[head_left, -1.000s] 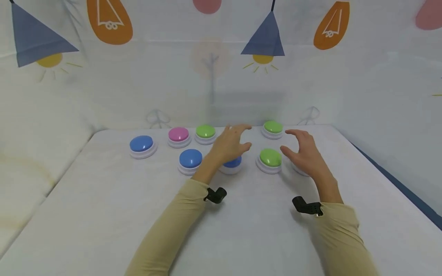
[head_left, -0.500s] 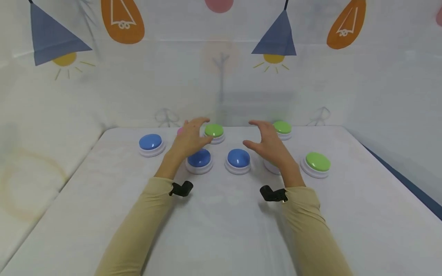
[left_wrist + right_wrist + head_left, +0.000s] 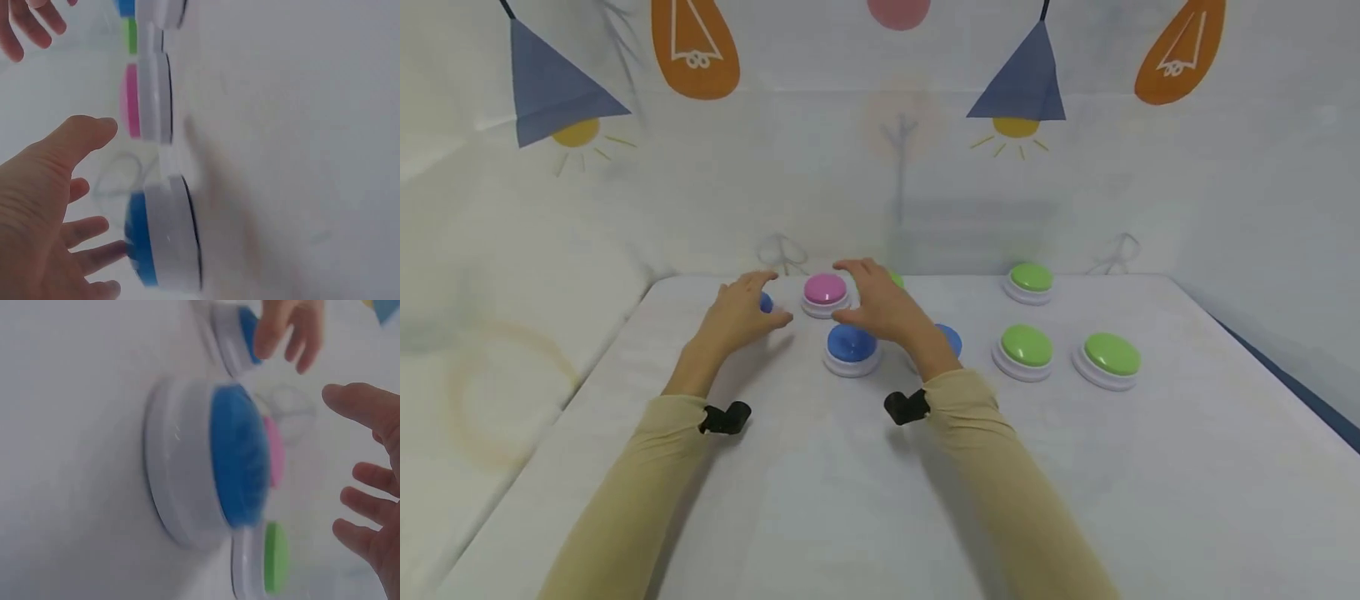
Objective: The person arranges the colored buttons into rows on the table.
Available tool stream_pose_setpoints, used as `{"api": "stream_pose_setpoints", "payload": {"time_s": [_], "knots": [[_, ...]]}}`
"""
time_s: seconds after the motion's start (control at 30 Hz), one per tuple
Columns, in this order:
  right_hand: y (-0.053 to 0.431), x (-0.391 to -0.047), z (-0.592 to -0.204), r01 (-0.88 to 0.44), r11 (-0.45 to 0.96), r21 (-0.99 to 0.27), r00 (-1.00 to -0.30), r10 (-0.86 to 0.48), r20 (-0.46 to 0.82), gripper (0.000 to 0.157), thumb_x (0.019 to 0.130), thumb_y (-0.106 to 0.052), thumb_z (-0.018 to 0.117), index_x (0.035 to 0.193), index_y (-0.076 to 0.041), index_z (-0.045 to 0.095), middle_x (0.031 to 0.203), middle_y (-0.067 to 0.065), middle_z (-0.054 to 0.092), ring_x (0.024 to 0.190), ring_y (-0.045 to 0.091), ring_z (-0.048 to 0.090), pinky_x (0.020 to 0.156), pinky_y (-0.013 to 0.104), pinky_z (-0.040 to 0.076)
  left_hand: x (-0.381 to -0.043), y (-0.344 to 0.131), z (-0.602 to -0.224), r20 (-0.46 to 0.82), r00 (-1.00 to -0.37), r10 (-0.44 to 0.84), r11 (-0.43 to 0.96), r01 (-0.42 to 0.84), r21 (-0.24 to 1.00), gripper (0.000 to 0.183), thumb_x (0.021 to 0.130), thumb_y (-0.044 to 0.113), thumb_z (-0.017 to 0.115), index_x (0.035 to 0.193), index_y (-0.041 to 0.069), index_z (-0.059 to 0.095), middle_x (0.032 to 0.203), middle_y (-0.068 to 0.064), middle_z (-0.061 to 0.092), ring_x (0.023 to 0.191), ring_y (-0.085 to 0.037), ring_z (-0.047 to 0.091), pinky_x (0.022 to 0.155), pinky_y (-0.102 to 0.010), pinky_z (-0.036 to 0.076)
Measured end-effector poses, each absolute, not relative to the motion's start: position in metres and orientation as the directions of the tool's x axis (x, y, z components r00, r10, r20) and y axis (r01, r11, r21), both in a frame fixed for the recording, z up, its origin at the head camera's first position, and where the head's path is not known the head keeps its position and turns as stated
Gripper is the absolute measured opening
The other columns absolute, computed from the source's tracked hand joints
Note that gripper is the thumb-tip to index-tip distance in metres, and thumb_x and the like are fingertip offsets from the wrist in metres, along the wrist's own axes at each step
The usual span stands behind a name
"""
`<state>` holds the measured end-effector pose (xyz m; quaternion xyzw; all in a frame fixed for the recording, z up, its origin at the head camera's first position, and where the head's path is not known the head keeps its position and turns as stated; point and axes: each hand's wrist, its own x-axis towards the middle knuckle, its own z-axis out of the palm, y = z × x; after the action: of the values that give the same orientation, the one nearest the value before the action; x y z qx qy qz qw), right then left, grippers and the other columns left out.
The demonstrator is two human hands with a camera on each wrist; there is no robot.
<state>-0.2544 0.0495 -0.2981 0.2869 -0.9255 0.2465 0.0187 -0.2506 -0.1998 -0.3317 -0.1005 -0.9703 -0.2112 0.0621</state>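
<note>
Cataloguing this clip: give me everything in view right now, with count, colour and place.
Blue buttons: 3, blue and white, left to centre, two partly hidden
Pink button: 1, pink and white, back row
Green buttons: 4, green and white, one mostly hidden near centre, three at right
Table: 1, white, beneath
Backdrop: 1, whitish, behind
Lamp prints: 2, blue and yellow, on backdrop
Bulb prints: 2, orange, on backdrop
Circle print: 1, reddish, top centre
Faint shapes: several, mostly grey, on backdrop
Strip: 1, dark blue, table's right
Wrist cameras: 2, black, one per wrist
Sleeves: 2, beige, foreground
Left grip: 1, bare hand, left
Right grip: 1, bare hand, centre
</note>
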Motion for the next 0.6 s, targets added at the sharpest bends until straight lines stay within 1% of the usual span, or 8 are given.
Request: {"api": "stream_pose_setpoints", "payload": {"time_s": [0.07,0.17,0.3,0.4,0.47,0.6], "knots": [[0.032,-0.253,-0.301,-0.548,0.716,-0.433,-0.826,-0.546,0.143,0.072,0.090,-0.031,0.072,0.151,-0.017,0.036,0.148,0.010,0.040,0.136,0.027,0.040,0.109,0.046,0.042,-0.248,-0.211,-0.337,0.150,-0.977,0.152,0.898,0.200,0.393,0.078,0.089,0.037,0.069,0.149,0.001,0.034,0.153,-0.028,0.033,0.140,-0.049,0.029,0.115,-0.067,0.011],[0.007,-0.251,-0.307,-0.558,0.714,-0.423,-0.815,-0.568,0.116,0.071,0.091,-0.032,0.072,0.151,-0.018,0.036,0.150,0.010,0.040,0.136,0.025,0.041,0.108,0.043,0.043,-0.244,-0.226,-0.344,0.125,-0.985,0.117,0.897,0.159,0.413,0.082,0.089,0.039,0.069,0.150,0.000,0.031,0.151,-0.031,0.032,0.136,-0.052,0.032,0.112,-0.067,0.021],[-0.025,-0.249,-0.312,-0.576,0.673,-0.464,-0.794,-0.595,0.123,0.070,0.091,-0.029,0.071,0.151,-0.016,0.036,0.151,0.010,0.039,0.137,0.023,0.042,0.110,0.038,0.041,-0.239,-0.242,-0.349,0.093,-0.993,0.079,0.877,0.113,0.467,0.087,0.089,0.041,0.069,0.152,0.000,0.026,0.150,-0.033,0.031,0.132,-0.052,0.035,0.104,-0.066,0.034],[-0.043,-0.248,-0.316,-0.579,0.643,-0.501,-0.782,-0.611,0.121,0.069,0.092,-0.026,0.070,0.151,-0.014,0.036,0.151,0.012,0.040,0.136,0.023,0.043,0.110,0.038,0.040,-0.237,-0.249,-0.348,0.072,-0.995,0.069,0.861,0.096,0.500,0.090,0.088,0.042,0.069,0.154,0.002,0.022,0.150,-0.033,0.030,0.132,-0.051,0.037,0.102,-0.067,0.036],[-0.051,-0.248,-0.320,-0.575,0.648,-0.499,-0.784,-0.611,0.109,0.067,0.092,-0.024,0.069,0.150,-0.014,0.037,0.149,0.012,0.041,0.133,0.023,0.045,0.110,0.038,0.041,-0.237,-0.252,-0.346,0.058,-0.996,0.071,0.853,0.091,0.515,0.092,0.088,0.043,0.069,0.155,0.002,0.020,0.149,-0.035,0.030,0.132,-0.051,0.037,0.103,-0.067,0.036],[-0.060,-0.253,-0.328,-0.545,0.699,-0.463,-0.811,-0.581,0.078,0.066,0.093,-0.020,0.067,0.151,-0.013,0.036,0.146,0.012,0.043,0.128,0.023,0.048,0.108,0.036,0.043,-0.238,-0.255,-0.346,0.022,-0.997,0.069,0.832,0.070,0.551,0.093,0.088,0.044,0.070,0.155,0.005,0.019,0.150,-0.035,0.028,0.135,-0.052,0.034,0.105,-0.068,0.032]]}}
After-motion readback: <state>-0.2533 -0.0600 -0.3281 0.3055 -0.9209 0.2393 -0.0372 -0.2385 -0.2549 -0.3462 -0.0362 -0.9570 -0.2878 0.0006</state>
